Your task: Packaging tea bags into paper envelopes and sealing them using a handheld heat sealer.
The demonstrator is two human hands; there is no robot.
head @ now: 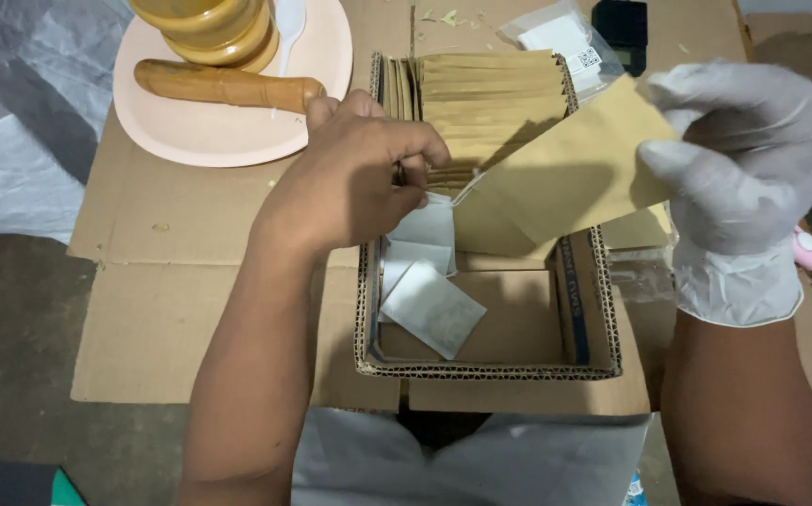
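Bare left hand (354, 173) pinching, gloved right hand (748, 155) gripping

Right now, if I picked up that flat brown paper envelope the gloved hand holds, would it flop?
The flat brown paper envelope would probably bend a little: it looks thin. It likely feels light, since the white-gloved right hand pinches it by one edge. It seems unlikely to roll, being flat.

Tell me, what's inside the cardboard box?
The cardboard box holds white sachets and a row of brown envelopes. The left hand and the held envelope cover what lies beneath them.

Makeshift home packing spot: flattened cardboard (172, 281) on concrete floor (13, 328), pouch box (490, 365).
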